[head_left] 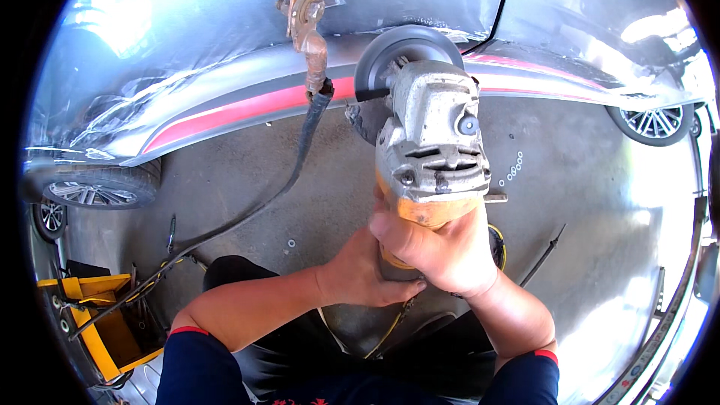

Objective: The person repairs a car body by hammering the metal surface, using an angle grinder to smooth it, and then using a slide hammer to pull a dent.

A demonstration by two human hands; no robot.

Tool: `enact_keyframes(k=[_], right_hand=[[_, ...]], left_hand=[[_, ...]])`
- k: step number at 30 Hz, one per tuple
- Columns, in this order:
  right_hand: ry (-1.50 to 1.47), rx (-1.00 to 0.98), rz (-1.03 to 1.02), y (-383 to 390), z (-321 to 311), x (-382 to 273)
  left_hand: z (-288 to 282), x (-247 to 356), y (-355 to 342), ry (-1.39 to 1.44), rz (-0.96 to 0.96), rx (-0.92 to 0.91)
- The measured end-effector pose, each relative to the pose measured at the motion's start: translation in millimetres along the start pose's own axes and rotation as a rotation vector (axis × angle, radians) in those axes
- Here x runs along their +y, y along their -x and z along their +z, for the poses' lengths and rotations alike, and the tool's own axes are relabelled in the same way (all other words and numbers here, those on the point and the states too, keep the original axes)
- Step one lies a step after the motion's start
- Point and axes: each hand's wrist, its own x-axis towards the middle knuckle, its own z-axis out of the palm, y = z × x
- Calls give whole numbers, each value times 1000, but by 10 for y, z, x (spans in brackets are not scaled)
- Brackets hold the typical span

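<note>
Yellow tool cart [94, 315] far left on the concrete floor [225, 180]. Copper ground clamp [306, 26] bites the silver car body panel [225, 30], its black cable [300, 157] trailing down-left. Left hand [360, 274] cups the rear of the angle grinder [431, 142] from below, fingers curled under the orange handle. Grinding disc [397, 56] touches the panel just above the red stripe [247, 105]. Right hand [439, 247] wraps the handle from above, fingers closed tight. Both forearms bent, elbows low, wrists straight. Judgement: keep the disc shallow, light pressure, clear of the clamp cable.
</note>
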Motion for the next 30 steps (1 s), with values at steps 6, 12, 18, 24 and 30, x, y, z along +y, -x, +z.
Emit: enact_keyframes(k=[6, 12, 18, 24, 30], right_hand=[[12, 4, -1, -21, 7, -33], [57, -1, -1, -43, 52, -63], [-4, 31, 11, -33, 31, -84], [14, 12, -3, -31, 10, -81], [-29, 9, 21, -18, -35, -64]], left_hand=[[-8, 36, -36, 101, -7, 5], [-33, 40, -16, 138, -31, 25], [23, 32, -12, 139, -82, 8], [36, 51, -20, 240, -156, 7], [9, 47, -70, 86, 4, -40]])
